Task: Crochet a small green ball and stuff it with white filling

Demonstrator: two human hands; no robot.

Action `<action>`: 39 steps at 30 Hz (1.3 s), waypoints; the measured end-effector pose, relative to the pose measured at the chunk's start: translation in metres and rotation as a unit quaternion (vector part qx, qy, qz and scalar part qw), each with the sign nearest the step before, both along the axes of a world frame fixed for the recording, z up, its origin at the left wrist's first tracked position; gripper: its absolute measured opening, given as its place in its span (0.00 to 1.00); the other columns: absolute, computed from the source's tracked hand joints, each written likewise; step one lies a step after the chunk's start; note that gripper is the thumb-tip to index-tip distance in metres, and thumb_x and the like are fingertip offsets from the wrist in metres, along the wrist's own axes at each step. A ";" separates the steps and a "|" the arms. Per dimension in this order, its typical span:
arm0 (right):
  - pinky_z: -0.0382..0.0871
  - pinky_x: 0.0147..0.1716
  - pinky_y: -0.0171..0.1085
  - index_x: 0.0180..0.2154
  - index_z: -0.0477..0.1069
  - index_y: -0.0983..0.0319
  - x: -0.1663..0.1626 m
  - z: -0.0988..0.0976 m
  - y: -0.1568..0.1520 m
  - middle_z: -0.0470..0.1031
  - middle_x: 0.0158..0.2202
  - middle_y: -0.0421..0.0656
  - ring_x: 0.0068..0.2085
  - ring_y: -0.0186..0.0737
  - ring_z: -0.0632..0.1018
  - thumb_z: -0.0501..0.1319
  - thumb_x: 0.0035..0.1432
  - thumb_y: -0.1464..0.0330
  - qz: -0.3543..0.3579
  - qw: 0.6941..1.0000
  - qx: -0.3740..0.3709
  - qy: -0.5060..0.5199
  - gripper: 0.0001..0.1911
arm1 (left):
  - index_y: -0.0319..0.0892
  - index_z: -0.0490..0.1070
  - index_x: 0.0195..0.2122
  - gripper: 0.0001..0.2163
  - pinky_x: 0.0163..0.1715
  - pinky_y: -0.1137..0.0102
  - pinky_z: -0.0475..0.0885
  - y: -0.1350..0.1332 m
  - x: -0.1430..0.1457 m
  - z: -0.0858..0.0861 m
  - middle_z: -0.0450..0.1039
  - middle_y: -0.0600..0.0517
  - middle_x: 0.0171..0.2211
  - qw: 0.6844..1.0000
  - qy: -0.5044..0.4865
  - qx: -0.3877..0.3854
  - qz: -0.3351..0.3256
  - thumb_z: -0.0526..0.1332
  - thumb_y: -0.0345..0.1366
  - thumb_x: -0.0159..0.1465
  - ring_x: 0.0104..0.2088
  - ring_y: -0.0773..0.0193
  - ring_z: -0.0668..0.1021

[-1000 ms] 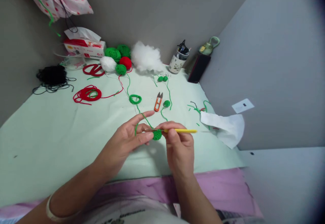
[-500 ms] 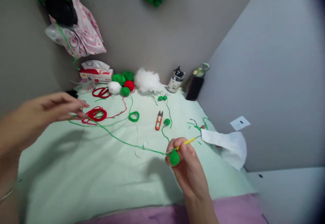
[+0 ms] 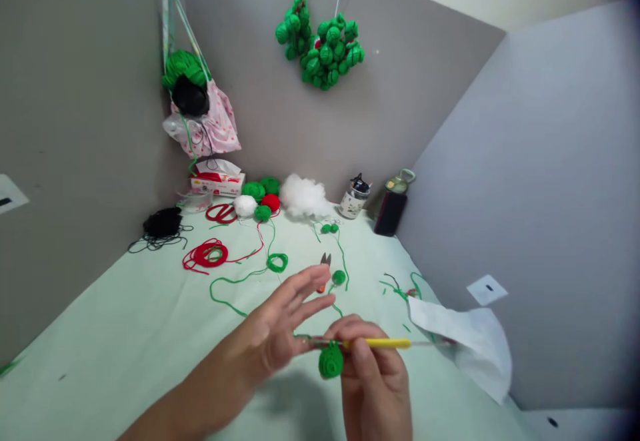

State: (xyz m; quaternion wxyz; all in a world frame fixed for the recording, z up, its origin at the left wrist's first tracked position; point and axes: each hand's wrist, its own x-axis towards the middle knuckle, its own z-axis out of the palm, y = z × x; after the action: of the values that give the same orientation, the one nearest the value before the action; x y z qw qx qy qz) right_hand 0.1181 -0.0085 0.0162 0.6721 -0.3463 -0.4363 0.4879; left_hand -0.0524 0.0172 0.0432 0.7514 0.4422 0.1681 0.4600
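My right hand [image 3: 375, 361] is closed round a crochet hook [image 3: 387, 343] with a yellow grip, held nearly level. A small round green crochet piece [image 3: 331, 361] hangs under the hook's shaft at those fingertips. My left hand [image 3: 285, 324] is close on the left, its upper fingers stretched out and its thumb by the hook's left end. A short length of green yarn [image 3: 302, 336] runs from that thumb to the hook; how the lower fingers grip it is hidden. Behind the left fingertips, orange thread snips [image 3: 325, 261] are partly covered, beside a small green ball [image 3: 339, 277].
Yarn balls, including a red one [image 3: 271, 202], and white stuffing [image 3: 303, 196] line the back. Red yarn [image 3: 207, 254] and black yarn [image 3: 164, 224] lie left. A jar [image 3: 354, 200], a phone [image 3: 390, 213] and white paper [image 3: 465, 334] stand or lie right. Green crochet clusters [image 3: 330, 54] hang above.
My left hand has come from the far left to beside the hook, and the stretched yarn has shortened. The hook has turned more level. The view has tilted up.
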 end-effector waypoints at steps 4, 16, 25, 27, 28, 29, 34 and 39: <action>0.71 0.30 0.38 0.31 0.84 0.58 -0.010 0.001 -0.005 0.79 0.27 0.45 0.31 0.41 0.77 0.72 0.60 0.54 0.038 0.999 0.007 0.021 0.14 | 0.51 0.79 0.57 0.21 0.70 0.48 0.60 0.009 0.020 0.016 0.72 0.45 0.67 0.993 -0.084 -0.027 0.080 0.53 0.55 0.75 0.73 0.46 0.63; 0.65 0.22 0.32 0.32 0.80 0.55 0.005 0.002 -0.007 0.75 0.28 0.42 0.25 0.34 0.70 0.70 0.61 0.54 0.059 0.990 -0.059 0.117 0.13 | 0.48 0.79 0.22 0.27 0.73 0.52 0.47 -0.004 0.027 -0.008 0.84 0.44 0.51 0.953 0.149 0.156 0.212 0.56 0.57 0.72 0.71 0.43 0.64; 0.70 0.23 0.33 0.40 0.86 0.52 0.008 -0.012 -0.002 0.83 0.36 0.44 0.27 0.34 0.76 0.67 0.67 0.64 -0.096 0.990 0.079 -0.070 0.07 | 0.55 0.80 0.59 0.21 0.54 0.60 0.70 -0.008 0.028 -0.016 0.80 0.50 0.45 0.980 0.145 0.010 0.134 0.68 0.50 0.66 0.46 0.53 0.77; 0.71 0.26 0.34 0.41 0.86 0.51 0.007 -0.015 -0.004 0.84 0.37 0.44 0.32 0.37 0.78 0.67 0.68 0.66 -0.117 0.983 0.094 -0.110 0.07 | 0.57 0.79 0.60 0.24 0.49 0.64 0.70 -0.006 0.029 -0.015 0.78 0.52 0.42 0.984 0.129 -0.039 0.119 0.75 0.44 0.61 0.41 0.58 0.75; 0.72 0.27 0.35 0.42 0.85 0.50 0.007 -0.016 -0.004 0.84 0.38 0.43 0.34 0.39 0.79 0.67 0.68 0.67 -0.126 0.978 0.101 -0.130 0.08 | 0.57 0.79 0.60 0.25 0.47 0.65 0.70 -0.005 0.029 -0.016 0.77 0.53 0.41 0.983 0.125 -0.061 0.118 0.76 0.41 0.60 0.40 0.60 0.74; 0.72 0.28 0.36 0.42 0.85 0.49 0.007 -0.016 -0.004 0.85 0.38 0.43 0.36 0.39 0.80 0.66 0.68 0.68 -0.132 0.974 0.108 -0.149 0.08 | 0.57 0.79 0.60 0.26 0.45 0.66 0.69 -0.005 0.029 -0.016 0.76 0.54 0.41 0.982 0.122 -0.078 0.120 0.76 0.40 0.60 0.39 0.61 0.73; 0.75 0.32 0.39 0.44 0.84 0.49 0.007 -0.019 -0.004 0.83 0.38 0.43 0.39 0.41 0.80 0.64 0.69 0.72 -0.156 0.958 0.134 -0.201 0.13 | 0.54 0.77 0.62 0.28 0.37 0.72 0.66 -0.004 0.033 -0.017 0.74 0.55 0.36 0.981 0.091 -0.129 0.111 0.77 0.37 0.60 0.35 0.67 0.71; 0.78 0.35 0.41 0.53 0.81 0.45 0.009 -0.029 -0.006 0.82 0.41 0.44 0.40 0.43 0.81 0.65 0.65 0.77 -0.238 0.880 0.218 -0.347 0.23 | 0.47 0.73 0.65 0.34 0.22 0.75 0.54 -0.006 0.037 -0.015 0.69 0.59 0.28 0.979 0.050 -0.183 0.073 0.78 0.38 0.57 0.23 0.74 0.60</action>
State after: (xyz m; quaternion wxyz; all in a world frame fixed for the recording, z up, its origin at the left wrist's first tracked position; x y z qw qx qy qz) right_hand 0.1269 -0.0150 -0.0126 0.6321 -0.4315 -0.6414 0.0536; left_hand -0.0153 0.0115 0.0286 0.7746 0.3064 0.3184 0.4526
